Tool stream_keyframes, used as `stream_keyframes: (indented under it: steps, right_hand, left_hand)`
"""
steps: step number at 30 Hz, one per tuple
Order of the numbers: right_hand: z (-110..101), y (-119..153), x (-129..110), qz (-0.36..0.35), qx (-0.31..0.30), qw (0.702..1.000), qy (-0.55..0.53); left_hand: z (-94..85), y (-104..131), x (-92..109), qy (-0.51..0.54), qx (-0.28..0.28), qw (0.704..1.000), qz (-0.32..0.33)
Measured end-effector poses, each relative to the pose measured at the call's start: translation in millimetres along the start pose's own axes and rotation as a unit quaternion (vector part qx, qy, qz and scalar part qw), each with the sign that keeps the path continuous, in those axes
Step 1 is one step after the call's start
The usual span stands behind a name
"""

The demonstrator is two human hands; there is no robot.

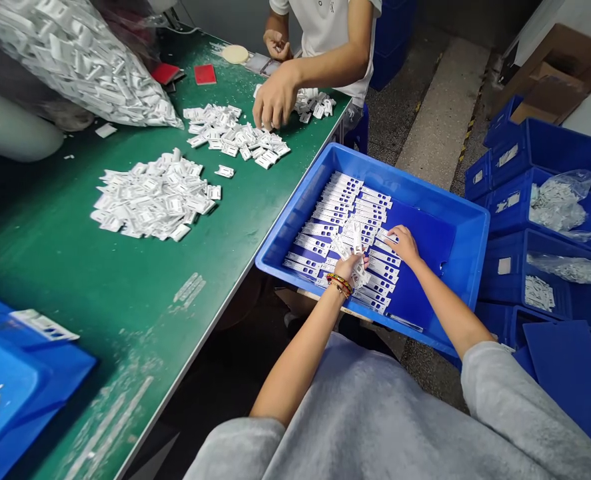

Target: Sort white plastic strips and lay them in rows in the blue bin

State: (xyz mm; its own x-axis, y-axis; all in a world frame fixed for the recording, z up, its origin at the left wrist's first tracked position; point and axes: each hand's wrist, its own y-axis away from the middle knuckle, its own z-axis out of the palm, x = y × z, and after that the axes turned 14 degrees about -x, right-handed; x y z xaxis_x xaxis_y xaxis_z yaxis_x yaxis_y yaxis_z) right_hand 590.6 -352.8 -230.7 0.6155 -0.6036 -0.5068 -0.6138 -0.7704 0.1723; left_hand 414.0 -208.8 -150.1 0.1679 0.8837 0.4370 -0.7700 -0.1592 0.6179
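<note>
My left hand (346,268), with bracelets at the wrist, is closed around a loose bunch of white plastic pieces (354,239) above a blue bin (468,250). My right hand (404,245) reaches into the same bin, its fingertips closed on the end of a flat white plastic piece in the nearer row. Long white pieces with square holes (310,245) lie side by side in rows on the bin's blue bottom sheet (420,230). Part of the rows is hidden under my left hand and its bunch.
A green table (140,280) bears piles of white pieces (158,197) and a large clear bag (90,60) of them. Across it, a co-worker's hand (276,97) touches another pile. Blue bins (505,207) are stacked at right; a blue container (20,380) stands at left.
</note>
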Motion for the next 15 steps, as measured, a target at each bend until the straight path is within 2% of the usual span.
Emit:
stream_keyframes:
  steps: [4,6,8,10,12,15]
  right_hand:
    - [-10.7,3.0,0.7,-0.026,-0.035,0.999,0.010]
    - [-14.9,3.3,-9.0,-0.031,-0.020,0.999,-0.017]
    - [-17.2,2.2,-27.2,-0.034,0.001,0.994,-0.100]
    - [-18.4,0.0,-48.8,-0.038,-0.013,0.971,-0.238]
    - [-20.3,-2.5,-65.9,-0.041,-0.056,0.929,-0.364]
    - [-26.3,-3.9,-71.8,-0.009,-0.065,0.884,-0.463]
  left_hand:
    - [-0.7,-1.5,-2.0,-0.001,0.014,1.000,0.006]
    - [-1.1,-2.4,-3.0,-0.005,0.018,1.000,0.011]
    - [-1.9,-3.5,-4.2,-0.015,0.018,1.000,0.014]
    - [-3.1,-5.0,-5.9,-0.033,0.012,0.999,0.013]
    - [-4.4,-6.8,-7.8,-0.053,0.003,0.998,0.014]
    - [-5.6,-9.6,-10.0,-0.074,-0.007,0.997,0.029]
